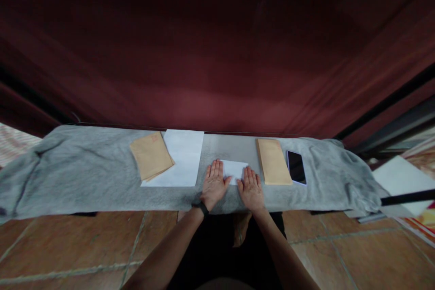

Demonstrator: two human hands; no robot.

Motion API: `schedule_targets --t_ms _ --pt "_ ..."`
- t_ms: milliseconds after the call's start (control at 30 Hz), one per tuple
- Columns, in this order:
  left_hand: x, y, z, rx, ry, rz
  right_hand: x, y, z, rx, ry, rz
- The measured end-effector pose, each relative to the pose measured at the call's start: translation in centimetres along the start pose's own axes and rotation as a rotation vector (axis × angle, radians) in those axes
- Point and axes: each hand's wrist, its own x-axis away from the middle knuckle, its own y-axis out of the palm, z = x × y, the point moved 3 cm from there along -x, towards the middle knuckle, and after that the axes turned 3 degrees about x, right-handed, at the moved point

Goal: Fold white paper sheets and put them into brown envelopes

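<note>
A small white sheet of paper (234, 168), seemingly folded, lies flat on the grey cloth in front of me. My left hand (215, 183) rests flat over its left end, fingers stretched forward and thumb pointing inward. Over the right end lies my right hand (250, 188), also flat with fingers extended. Both thumbs reach toward each other on the paper's near part. The paper's two ends are hidden under my hands. Just right of my right hand is a stack of brown envelopes (274, 163).
Larger white paper (185, 156) lies to the left, partly under several brown envelopes (152, 156). A phone (297, 167) sits right of the envelope stack. The grey cloth (95, 172) covers a narrow table against a dark red surface (217, 77). Tiled floor (84, 244) shows below.
</note>
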Motion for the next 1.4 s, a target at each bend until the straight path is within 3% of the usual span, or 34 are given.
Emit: schedule_targets --t_ms 267,433,600,667,967,1167,1267,1400 --pt "0.1 -0.3 -0.2 -0.024 0.007 -0.019 2.6 -1.0 0.3 0.015 0.003 0.031" --pt "0.8 -0.4 0.5 -0.032 -0.028 0.039 2.7 -1.3 0.1 0.02 0.024 0.014" --pt "1.9 0.1 3.5 0.02 0.232 -0.027 2.7 -1.4 0.0 0.031 0.027 0.028" --pt "2.4 0.2 4.0 0.031 0.264 -0.055 2.8 -1.5 0.0 0.036 0.017 0.033" --pt "3.5 -1.1 1.1 -0.025 0.159 -0.045 3.0 -2.5 -0.3 -0.01 -0.034 -0.001" --pt "3.6 -1.5 1.0 -0.034 0.125 -0.041 4.3 -3.2 -0.3 -0.011 -0.062 -0.02" --pt "3.1 -1.7 1.9 -0.017 0.136 -0.038 4.4 -3.2 -0.3 -0.016 -0.05 -0.027" --pt "1.6 -1.1 4.8 0.066 0.315 -0.128 4.4 -3.2 -0.4 -0.033 -0.04 0.014"
